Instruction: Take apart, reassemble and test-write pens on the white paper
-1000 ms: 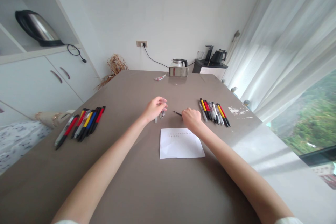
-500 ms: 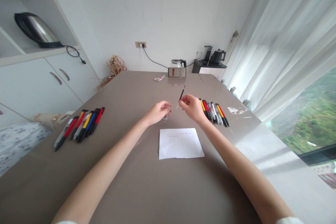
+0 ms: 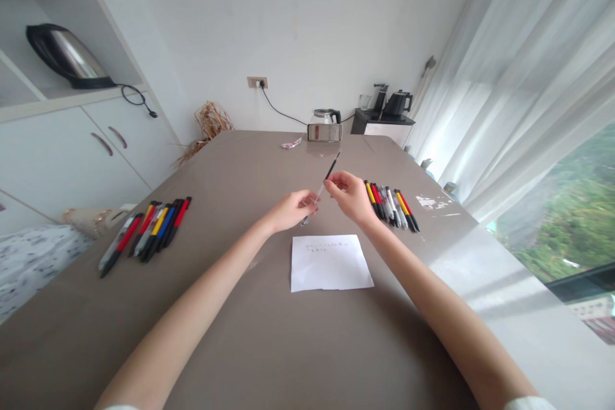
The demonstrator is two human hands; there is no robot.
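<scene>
Drawn closer beyond the paper, my right grip pinches a dark refill, left grip a clear tube; aligning them seemingly needs steadiness

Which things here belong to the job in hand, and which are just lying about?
In the job:
slim dark-tipped rod, in the right hand
clear piece, in the left hand
probably the paper, left pens and right pens

Apparently just lying about:
phone
glass pot
metal kettle
black kettle
</scene>
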